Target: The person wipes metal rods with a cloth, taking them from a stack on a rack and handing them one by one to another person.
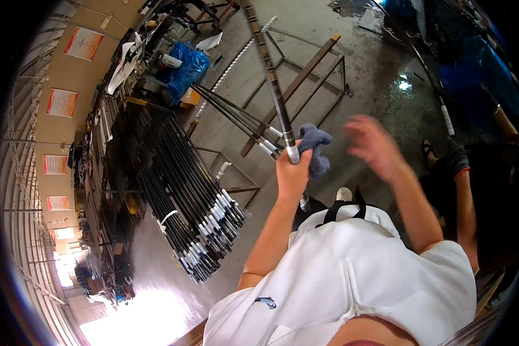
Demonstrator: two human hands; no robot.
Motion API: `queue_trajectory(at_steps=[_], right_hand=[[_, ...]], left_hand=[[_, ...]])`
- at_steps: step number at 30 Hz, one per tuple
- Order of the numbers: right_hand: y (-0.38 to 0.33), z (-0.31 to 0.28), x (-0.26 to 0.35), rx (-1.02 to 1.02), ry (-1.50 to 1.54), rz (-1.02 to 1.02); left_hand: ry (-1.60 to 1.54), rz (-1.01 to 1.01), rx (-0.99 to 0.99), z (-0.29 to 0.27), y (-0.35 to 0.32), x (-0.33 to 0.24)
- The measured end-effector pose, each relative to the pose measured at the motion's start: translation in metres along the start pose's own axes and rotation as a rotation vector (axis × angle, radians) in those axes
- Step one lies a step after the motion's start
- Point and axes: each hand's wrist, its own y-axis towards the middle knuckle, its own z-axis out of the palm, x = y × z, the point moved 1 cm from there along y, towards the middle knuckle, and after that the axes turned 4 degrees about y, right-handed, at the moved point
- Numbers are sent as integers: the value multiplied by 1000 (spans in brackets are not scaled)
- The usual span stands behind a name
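1. Plainly, the left hand [294, 170] is closed around the pole [274, 81], its fingers wrapped at the pale section toward the near end.
2. From those fingers, the pole runs forward and slightly left, dark with lighter bands.
3. Just right of the left fingers, touching them, bunches a grey-blue cloth [317, 158]; whether they pinch it I cannot tell.
4. Right of the cloth, and apart from it, the right hand [369, 144] is blurred, its fingers parted and bent, gripping nothing visible.
5. Close to the left fingers, on their left, several thin poles [236, 118] end in white.
6. Farther left lies a large bundle [184, 190] of dark, white-ended poles, bound by a white tie [169, 217].
7. Ahead of the left fingers stands a metal frame [343, 72] with a brown beam [305, 78] across it; farther off to the left is blue plastic [187, 66].
8. Far left of the fingers, the wall bears at least 4 red-and-white posters [62, 102], their print too small to read.
9. Nearer the body than the left fingers, the white shirt [328, 277] shows 1 small blue emblem [265, 301].
10. Well right of the right fingers is a co-worker's gloved hand [458, 158].
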Motion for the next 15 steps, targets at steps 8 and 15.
queue_trajectory(at_steps=[8, 15], right_hand=[[45, 86, -57, 253, 642, 72], [53, 101, -16, 369, 644, -14]], left_hand=[[476, 220, 25, 13, -5, -5], [921, 153, -176, -19, -20, -2]])
